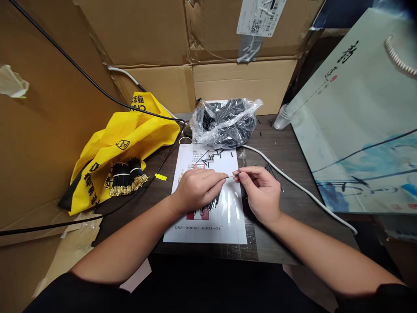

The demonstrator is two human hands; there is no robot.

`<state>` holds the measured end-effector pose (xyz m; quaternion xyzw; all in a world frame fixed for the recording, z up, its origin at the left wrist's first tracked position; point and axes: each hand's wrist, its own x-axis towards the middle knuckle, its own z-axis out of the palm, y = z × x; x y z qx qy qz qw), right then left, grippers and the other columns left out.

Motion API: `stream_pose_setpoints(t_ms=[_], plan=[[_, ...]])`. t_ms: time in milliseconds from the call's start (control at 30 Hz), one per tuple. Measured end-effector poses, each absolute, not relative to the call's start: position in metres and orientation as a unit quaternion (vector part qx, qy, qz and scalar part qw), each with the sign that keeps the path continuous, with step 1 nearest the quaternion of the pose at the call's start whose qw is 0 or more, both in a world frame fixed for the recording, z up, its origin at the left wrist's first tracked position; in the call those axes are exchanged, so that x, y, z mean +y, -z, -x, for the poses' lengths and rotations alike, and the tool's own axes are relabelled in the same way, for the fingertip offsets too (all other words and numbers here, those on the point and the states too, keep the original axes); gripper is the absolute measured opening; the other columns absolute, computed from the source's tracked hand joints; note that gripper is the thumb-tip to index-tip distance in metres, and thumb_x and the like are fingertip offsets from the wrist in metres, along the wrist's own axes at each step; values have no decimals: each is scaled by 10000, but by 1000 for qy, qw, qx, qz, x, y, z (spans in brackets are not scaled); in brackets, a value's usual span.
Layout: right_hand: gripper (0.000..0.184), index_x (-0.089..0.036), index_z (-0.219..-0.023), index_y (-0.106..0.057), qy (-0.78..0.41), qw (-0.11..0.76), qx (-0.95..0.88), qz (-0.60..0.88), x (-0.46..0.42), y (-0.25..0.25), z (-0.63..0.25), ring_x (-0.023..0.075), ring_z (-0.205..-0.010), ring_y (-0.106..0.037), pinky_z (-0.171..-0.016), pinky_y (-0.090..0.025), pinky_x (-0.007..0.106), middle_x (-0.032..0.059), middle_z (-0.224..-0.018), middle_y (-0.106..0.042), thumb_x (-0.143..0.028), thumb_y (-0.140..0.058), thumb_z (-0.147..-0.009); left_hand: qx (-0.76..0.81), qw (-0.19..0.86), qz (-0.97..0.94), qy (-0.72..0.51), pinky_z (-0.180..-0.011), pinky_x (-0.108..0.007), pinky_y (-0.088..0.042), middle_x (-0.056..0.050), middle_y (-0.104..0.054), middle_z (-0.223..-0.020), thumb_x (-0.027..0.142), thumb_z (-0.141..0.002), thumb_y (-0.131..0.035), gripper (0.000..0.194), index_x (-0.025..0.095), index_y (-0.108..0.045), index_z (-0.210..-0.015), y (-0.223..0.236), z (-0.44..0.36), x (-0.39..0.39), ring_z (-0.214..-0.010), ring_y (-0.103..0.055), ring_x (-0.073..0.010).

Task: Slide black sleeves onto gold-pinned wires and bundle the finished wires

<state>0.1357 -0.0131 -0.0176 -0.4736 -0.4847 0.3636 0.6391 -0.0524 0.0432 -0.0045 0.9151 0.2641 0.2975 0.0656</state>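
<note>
Above a printed sheet point(234, 230), my left hand point(197, 187) is closed in a pinch on a thin wire point(230, 176) whose metallic end sticks out toward the right. My right hand point(262, 191) is pinched at that same end, with a small dark piece at its fingertips that looks like a short black tube. Just beyond the hands, several short black tubes point(215, 154) lie loose on the sheet. Thin black wires point(213, 204) with some gold ends rest on the paper, partly hidden under my left hand.
A clear plastic bag point(228, 124) full of black tubes stands behind the sheet. Bundled black wires with gold ends point(125, 178) lie on a yellow bag point(114, 134) at left. A white cable point(286, 167) crosses the table. Cardboard point(241, 82) and a large paper bag point(361, 108) hem it in.
</note>
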Motion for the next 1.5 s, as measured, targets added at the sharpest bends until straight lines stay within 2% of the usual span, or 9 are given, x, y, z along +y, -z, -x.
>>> stream_pose_setpoints(t_ms=[1067,1267,1500], plan=[[115,-243,-979,-725,-380,608,-508,478,-11,23,-137,144,-785,-704,-769,-576,298,13,-903,-748,-234,-694,-869,256,76,-913,-308,-680,-308,-503,-19,-749,-864,226,-934,-555,178,171,-685,-1042,4,50,43,-736,-696,-165],[100,-238,-942,-747,-327,561,-559,515,-10,24,-140,166,-829,-699,-770,-554,320,26,-921,-756,-281,-690,-873,266,78,-908,-314,-680,-306,-506,-18,-744,-833,232,-928,-561,158,170,-688,-999,5,50,41,-716,-693,-167],[80,-234,-908,-756,-272,547,-594,524,-9,21,-141,164,-804,-696,-756,-548,322,20,-897,-761,-254,-687,-874,271,43,-913,-301,-657,-297,-468,-17,-717,-739,250,-929,-547,162,179,-693,-935,4,50,40,-664,-661,-156]])
